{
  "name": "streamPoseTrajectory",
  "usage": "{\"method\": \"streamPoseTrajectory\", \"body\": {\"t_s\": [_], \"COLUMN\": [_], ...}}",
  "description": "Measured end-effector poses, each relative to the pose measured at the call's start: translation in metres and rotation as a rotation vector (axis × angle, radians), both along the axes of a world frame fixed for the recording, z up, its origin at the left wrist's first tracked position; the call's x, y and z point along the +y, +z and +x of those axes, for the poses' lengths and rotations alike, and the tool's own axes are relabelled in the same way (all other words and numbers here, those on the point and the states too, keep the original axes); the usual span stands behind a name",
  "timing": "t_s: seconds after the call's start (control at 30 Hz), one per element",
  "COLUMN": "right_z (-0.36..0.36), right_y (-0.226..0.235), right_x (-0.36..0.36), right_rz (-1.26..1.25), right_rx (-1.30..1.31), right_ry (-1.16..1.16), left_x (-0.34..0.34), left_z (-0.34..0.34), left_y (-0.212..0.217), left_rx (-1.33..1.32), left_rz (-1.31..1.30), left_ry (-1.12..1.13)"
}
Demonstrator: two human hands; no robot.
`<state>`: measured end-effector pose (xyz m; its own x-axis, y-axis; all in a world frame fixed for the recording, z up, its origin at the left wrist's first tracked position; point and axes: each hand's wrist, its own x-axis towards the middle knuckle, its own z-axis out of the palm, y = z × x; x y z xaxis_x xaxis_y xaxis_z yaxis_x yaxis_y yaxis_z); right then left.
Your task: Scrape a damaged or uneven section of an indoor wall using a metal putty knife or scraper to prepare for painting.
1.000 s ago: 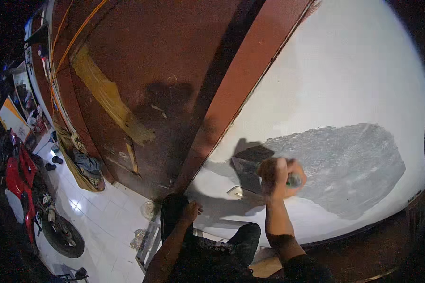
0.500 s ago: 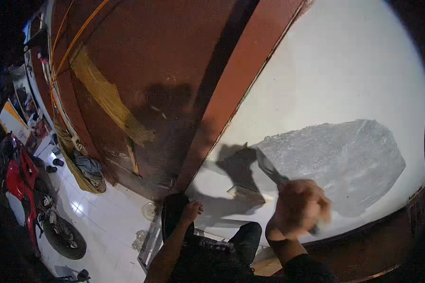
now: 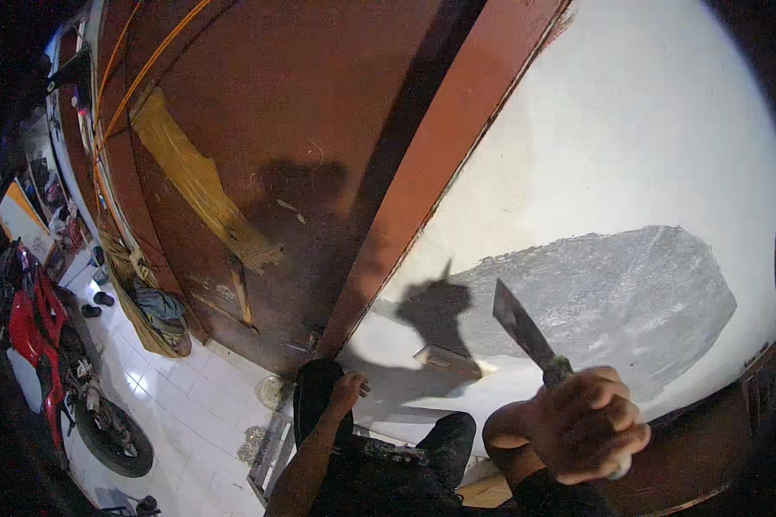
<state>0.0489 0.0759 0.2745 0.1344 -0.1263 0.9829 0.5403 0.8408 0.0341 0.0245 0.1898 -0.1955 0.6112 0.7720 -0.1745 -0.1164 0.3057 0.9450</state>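
Bladed tool (image 3: 529,331) slants up-left from clenched right grip (image 3: 588,426).

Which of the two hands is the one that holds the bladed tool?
The right hand: it is closed around the bladed tool, in front of the wall. The left hand shows no tool and lies at the left knee.

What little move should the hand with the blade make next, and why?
Perhaps the right hand should ease its flat-bladed tool toward the grey patch: the tool is gripped with its tip angled up, it seems held off the white wall, and its path looks clear of the left hand by the knee.
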Motion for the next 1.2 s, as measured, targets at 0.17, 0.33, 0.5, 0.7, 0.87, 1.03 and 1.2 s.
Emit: {"method": "streamPoseTrajectory", "body": {"t_s": [0.17,0.33,0.5,0.7,0.87,1.03,1.2], "right_z": [0.030,0.014,0.047,0.010,0.014,0.018,0.015], "right_y": [-0.026,-0.011,-0.018,-0.028,-0.029,-0.032,-0.038], "right_x": [0.008,-0.003,0.007,-0.003,0.010,0.006,0.000], "right_rz": [-0.725,-0.242,-0.794,-0.121,-0.877,-0.924,-0.495], "right_rx": [0.114,0.001,-0.090,-0.051,0.053,-0.144,0.030], "right_ry": [-0.593,0.200,-0.892,0.101,-0.855,-0.451,-0.514], "left_x": [0.000,0.002,-0.006,-0.001,-0.002,0.000,0.002], "left_z": [-0.005,-0.003,-0.018,-0.012,-0.007,-0.009,-0.008], "left_y": [-0.012,-0.013,0.058,0.008,-0.018,-0.022,0.022], "left_rx": [-0.034,-0.097,-0.025,-0.001,-0.073,-0.076,-0.007], "left_rz": [-0.011,-0.004,0.286,0.030,-0.093,-0.068,0.063], "left_ry": [0.002,-0.004,-0.045,-0.016,0.027,-0.038,-0.045]}}
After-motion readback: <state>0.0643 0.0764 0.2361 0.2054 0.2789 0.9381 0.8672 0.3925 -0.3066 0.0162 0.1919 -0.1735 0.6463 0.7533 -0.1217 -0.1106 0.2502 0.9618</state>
